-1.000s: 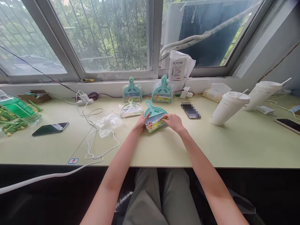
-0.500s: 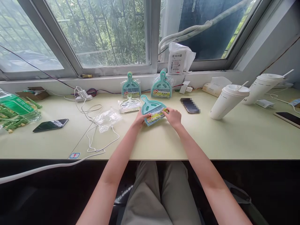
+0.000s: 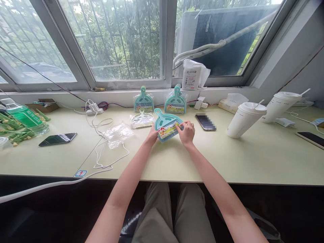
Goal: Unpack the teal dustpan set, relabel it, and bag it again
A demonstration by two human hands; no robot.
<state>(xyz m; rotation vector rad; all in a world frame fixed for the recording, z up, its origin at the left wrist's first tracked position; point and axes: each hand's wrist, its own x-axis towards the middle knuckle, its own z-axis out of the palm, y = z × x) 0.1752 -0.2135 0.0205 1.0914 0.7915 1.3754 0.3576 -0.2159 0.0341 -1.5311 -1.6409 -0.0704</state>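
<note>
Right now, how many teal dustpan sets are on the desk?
3: one held by the left hand and right hand, two leaning on the window ledge wall. A clear one lies beside.

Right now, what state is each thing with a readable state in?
Left hand: grip on the teal dustpan set, left edge.
Right hand: fingers pinching its label, right side.
Teal dustpan set: unwrapped, flat on desk.
Two wrapped sets: upright against the sill.
Plastic bag: empty, crumpled.
Two cups: lidded, straws in.
Black phone: screen dark.
</note>
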